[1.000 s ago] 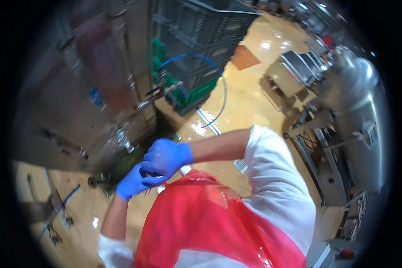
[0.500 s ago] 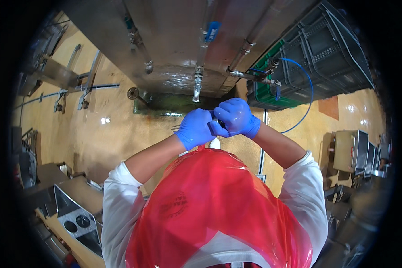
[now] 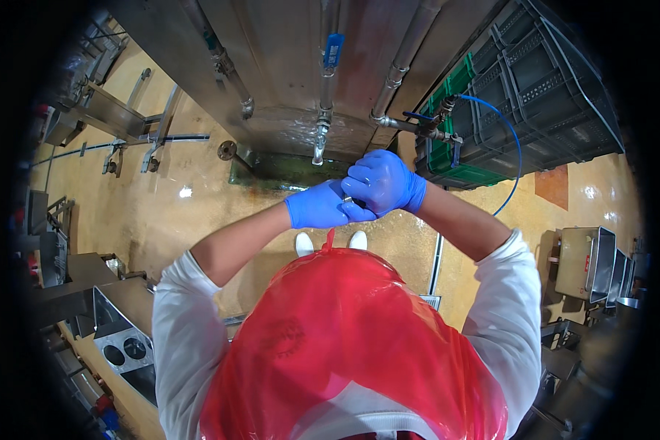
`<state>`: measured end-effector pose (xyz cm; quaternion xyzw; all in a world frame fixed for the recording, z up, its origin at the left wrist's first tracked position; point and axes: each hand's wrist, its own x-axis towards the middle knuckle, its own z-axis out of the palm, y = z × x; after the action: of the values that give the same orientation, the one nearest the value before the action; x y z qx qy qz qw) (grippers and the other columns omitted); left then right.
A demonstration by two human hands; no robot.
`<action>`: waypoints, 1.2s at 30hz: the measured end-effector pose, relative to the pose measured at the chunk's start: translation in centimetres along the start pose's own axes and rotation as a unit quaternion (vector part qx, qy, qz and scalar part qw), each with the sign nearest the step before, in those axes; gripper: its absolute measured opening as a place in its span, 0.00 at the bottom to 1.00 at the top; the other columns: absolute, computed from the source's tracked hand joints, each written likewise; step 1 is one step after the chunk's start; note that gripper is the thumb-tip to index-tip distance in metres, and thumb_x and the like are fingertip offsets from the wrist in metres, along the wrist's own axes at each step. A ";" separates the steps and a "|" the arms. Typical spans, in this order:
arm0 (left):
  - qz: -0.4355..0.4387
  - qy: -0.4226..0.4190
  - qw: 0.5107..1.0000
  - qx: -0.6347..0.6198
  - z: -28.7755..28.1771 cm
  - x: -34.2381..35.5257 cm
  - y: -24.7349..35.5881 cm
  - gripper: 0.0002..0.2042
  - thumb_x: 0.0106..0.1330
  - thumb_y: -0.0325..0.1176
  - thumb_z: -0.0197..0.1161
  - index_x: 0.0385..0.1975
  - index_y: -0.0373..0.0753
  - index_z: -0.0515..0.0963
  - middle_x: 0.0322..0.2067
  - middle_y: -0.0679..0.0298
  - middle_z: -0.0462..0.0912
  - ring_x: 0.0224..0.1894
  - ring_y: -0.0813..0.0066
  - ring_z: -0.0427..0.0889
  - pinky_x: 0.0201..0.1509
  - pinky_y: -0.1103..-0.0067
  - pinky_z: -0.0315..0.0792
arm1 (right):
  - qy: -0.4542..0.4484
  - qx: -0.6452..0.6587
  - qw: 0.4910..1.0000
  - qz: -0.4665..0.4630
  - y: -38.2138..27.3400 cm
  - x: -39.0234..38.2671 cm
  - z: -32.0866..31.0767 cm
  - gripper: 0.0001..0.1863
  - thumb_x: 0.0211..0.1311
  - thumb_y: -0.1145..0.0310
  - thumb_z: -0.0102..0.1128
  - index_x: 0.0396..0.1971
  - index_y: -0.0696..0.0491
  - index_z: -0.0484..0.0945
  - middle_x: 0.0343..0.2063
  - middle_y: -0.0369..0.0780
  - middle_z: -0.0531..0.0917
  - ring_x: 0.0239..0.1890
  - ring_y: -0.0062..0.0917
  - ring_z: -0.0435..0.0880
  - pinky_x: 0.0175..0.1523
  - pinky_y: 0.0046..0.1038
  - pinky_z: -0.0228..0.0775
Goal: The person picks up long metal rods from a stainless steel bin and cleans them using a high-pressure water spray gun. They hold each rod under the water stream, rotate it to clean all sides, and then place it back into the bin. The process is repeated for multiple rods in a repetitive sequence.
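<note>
My left hand and my right hand, both in blue gloves, are pressed together in front of the red apron. The fingers of both are closed. Between them shows a bit of a small dark and metallic thing; the gloves hide most of it, and its kind I cannot make out. Just beyond my hands, a metal pipe outlet points down, apart from them. Higher on that pipe is a blue valve handle.
A steel tank wall with several pipes stands ahead. Stacked grey crates on green ones are at the right, with a blue hose looping past. Steel bins stand farther right. Metal equipment is at the left.
My hands stay closed together; the left has turned flatter, its wrist now lower beside the right. Thin prongs seen beside the left hand earlier no longer show. The view has shifted slightly, revealing both white shoes.
</note>
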<state>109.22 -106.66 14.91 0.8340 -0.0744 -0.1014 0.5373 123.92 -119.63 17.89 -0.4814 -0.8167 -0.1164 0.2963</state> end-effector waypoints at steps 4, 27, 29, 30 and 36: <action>-0.065 0.046 0.996 0.029 1.9 -0.2 0.5 0.10 0.60 0.35 0.67 0.40 0.41 0.83 0.37 0.53 0.87 0.40 0.60 0.85 0.45 0.70 0.78 | 0.021 0.008 0.999 0.028 -0.5 -2.4 2.4 0.16 0.47 0.57 0.65 0.17 0.49 0.69 0.15 0.37 0.65 0.15 0.32 0.70 0.21 0.34 0.60; -0.111 0.171 0.977 -0.057 2.8 -1.2 -4.5 0.22 0.57 0.44 0.69 0.46 0.36 0.82 0.42 0.50 0.85 0.43 0.52 0.85 0.53 0.65 0.77 | 0.182 0.266 0.817 0.478 -5.6 -3.0 8.2 0.19 0.61 0.61 0.72 0.44 0.56 0.77 0.38 0.38 0.82 0.41 0.20 0.81 0.47 0.23 0.72; -0.123 0.115 0.982 0.083 1.3 -1.1 -4.5 0.27 0.56 0.46 0.72 0.51 0.34 0.79 0.47 0.49 0.82 0.49 0.51 0.82 0.57 0.64 0.75 | 0.283 0.371 0.718 0.517 -5.2 -3.5 10.3 0.15 0.65 0.64 0.68 0.45 0.55 0.76 0.40 0.37 0.82 0.43 0.21 0.82 0.49 0.23 0.72; -0.128 0.086 0.971 0.181 0.4 -1.1 -4.2 0.27 0.55 0.47 0.73 0.50 0.34 0.79 0.48 0.49 0.81 0.51 0.51 0.81 0.58 0.64 0.74 | 0.330 0.418 0.659 0.531 -4.9 -4.0 11.6 0.14 0.67 0.65 0.66 0.46 0.55 0.76 0.41 0.37 0.82 0.44 0.22 0.82 0.50 0.23 0.72; 0.044 0.157 0.841 0.515 -8.1 0.6 -6.4 0.26 0.64 0.45 0.65 0.59 0.40 0.74 0.58 0.54 0.75 0.58 0.55 0.74 0.60 0.63 0.71 | 0.144 0.343 0.648 0.665 1.6 -8.8 19.6 0.13 0.63 0.67 0.66 0.43 0.55 0.76 0.32 0.36 0.81 0.34 0.18 0.79 0.41 0.26 0.73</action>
<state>111.89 -97.03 12.28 0.9912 -0.0668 0.1073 0.0386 121.17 -115.76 -3.12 -0.7366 -0.2064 0.3326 0.5516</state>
